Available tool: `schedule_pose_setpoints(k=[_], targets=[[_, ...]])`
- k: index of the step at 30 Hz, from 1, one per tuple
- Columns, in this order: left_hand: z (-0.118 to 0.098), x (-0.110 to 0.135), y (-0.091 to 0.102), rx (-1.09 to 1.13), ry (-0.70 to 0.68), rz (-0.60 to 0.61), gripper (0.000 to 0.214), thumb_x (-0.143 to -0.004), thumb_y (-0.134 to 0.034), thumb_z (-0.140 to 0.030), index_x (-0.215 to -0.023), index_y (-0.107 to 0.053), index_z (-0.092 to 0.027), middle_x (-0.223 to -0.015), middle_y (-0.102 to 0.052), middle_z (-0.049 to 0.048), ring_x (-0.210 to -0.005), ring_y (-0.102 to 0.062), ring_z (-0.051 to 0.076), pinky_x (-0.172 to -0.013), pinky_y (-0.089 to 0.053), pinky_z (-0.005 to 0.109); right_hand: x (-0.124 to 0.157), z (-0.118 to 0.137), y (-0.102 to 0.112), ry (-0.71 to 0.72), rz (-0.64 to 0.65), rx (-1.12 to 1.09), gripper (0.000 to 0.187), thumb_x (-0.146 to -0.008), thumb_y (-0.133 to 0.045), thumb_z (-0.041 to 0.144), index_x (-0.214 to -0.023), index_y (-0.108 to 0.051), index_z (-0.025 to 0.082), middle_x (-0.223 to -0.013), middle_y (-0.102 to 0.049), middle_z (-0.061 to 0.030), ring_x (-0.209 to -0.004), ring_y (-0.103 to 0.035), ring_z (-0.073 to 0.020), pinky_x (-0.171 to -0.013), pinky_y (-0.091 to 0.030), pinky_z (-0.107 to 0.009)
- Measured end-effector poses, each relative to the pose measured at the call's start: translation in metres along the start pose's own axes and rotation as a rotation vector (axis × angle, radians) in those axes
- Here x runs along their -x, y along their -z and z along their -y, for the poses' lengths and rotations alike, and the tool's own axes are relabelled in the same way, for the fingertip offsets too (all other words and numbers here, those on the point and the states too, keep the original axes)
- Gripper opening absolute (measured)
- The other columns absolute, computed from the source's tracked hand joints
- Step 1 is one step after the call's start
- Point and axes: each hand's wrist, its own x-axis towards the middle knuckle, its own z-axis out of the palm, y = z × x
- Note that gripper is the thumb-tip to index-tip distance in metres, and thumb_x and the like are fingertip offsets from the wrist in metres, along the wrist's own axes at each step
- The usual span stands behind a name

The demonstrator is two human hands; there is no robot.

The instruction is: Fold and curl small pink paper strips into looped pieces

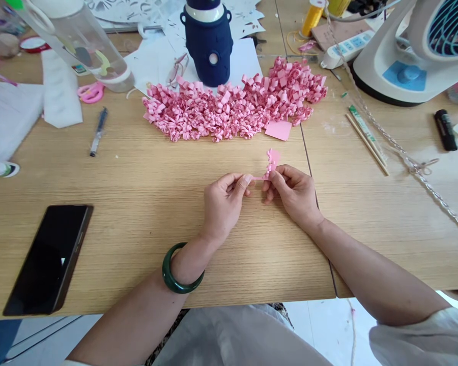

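My left hand (224, 199) and my right hand (293, 192) meet over the wooden table (137, 203), both pinching a small pink paper piece (271, 161) with curled fringes. The left fingers pinch a thin strip end of it; the right fingers hold it beside the curls. A green bangle (177, 272) sits on my left wrist. Behind the hands lies a large heap of curled pink paper pieces (232, 104), with a flat pink paper square (278, 130) at its front edge.
A black phone (49, 256) lies at the near left. A pen (98, 131), pink scissors (90, 92) and a clear bottle (80, 40) are at far left. A navy bottle (209, 43), a fan (416, 51), chopsticks (366, 137), a chain (412, 162) and a black marker (445, 130) stand behind and right.
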Motion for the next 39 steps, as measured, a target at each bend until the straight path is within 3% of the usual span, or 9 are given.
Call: schedule_pose_setpoints(k=[8,15,20,32,39], targets=[[0.0027,-0.0007,0.0027,-0.008,0.004,0.047,0.037,-0.099,-0.059,-0.046,-0.089,-0.079,-0.017,-0.087,-0.080,0.0063,-0.070,-0.070,0.015,-0.073,-0.054,0.026,0.0000,-0.0008,0.0010,0.013,-0.016,0.021,0.046,-0.085,-0.075,0.063,-0.080,-0.065,0.019,-0.066,-0.069,0.0006,-0.047,-0.060,-0.0090,-0.047,-0.053,-0.022],[0.0068,-0.0023,0.0030,0.129,0.050,0.029,0.046,-0.095,-0.063,-0.058,-0.089,-0.081,-0.016,-0.088,-0.080,0.0082,-0.071,-0.070,0.016,-0.077,-0.056,0.029,-0.0003,0.0001,0.0011,0.020,-0.005,0.019,0.045,-0.087,-0.075,0.062,-0.079,-0.064,0.018,-0.066,-0.069,0.0007,-0.046,-0.061,-0.0084,-0.048,-0.052,-0.021],[0.0041,-0.0030,0.0035,0.070,0.036,0.026,0.025,-0.086,-0.078,-0.042,-0.088,-0.081,-0.017,-0.085,-0.081,0.0045,-0.070,-0.071,0.015,-0.071,-0.055,0.025,0.0003,0.0002,0.0011,0.011,0.000,0.028,0.046,-0.086,-0.075,0.063,-0.081,-0.065,0.018,-0.067,-0.069,0.0005,-0.047,-0.061,-0.0087,-0.047,-0.053,-0.022],[-0.0010,-0.0022,0.0044,-0.064,-0.026,0.063,0.024,-0.096,-0.065,-0.036,-0.088,-0.078,-0.018,-0.086,-0.081,0.0043,-0.069,-0.071,0.015,-0.071,-0.056,0.026,-0.0002,0.0014,0.0012,0.006,-0.002,0.020,0.046,-0.085,-0.076,0.063,-0.079,-0.065,0.019,-0.066,-0.069,0.0006,-0.047,-0.061,-0.0090,-0.047,-0.052,-0.022],[0.0011,-0.0026,0.0051,-0.054,-0.026,0.082,0.021,-0.094,-0.065,-0.034,-0.087,-0.077,-0.018,-0.084,-0.080,0.0043,-0.070,-0.072,0.015,-0.071,-0.056,0.027,0.0006,0.0015,0.0002,-0.007,-0.006,0.033,0.046,-0.085,-0.076,0.063,-0.080,-0.066,0.018,-0.067,-0.069,0.0007,-0.047,-0.061,-0.0090,-0.048,-0.052,-0.022]])
